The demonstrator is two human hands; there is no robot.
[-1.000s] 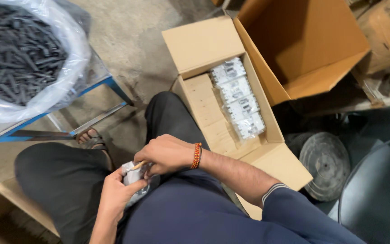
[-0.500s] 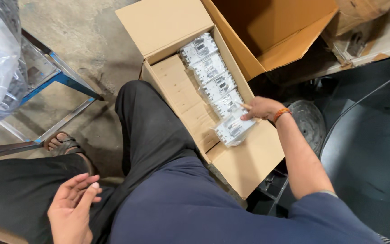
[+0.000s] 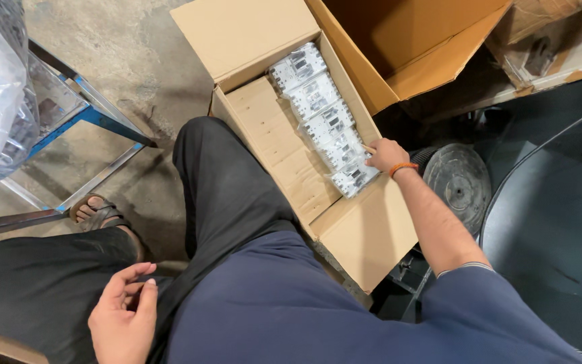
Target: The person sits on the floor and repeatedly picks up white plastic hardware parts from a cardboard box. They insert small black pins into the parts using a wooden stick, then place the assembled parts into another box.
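Right hand (image 3: 385, 154), fingertips hidden behind packets (image 3: 325, 121)

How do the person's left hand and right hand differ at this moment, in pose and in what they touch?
The right hand is stretched out into the open cardboard box, fingers on the row of clear-wrapped white packets; the left hand is close to the body, over the lap. The right hand rests on a packet; the left hand holds nothing, its fingers loosely curled. The right wrist has an orange band; the left wrist shows none. Both are bare.

Brown carton (image 3: 365, 236); white clear-wrapped packets (image 3: 325, 121)
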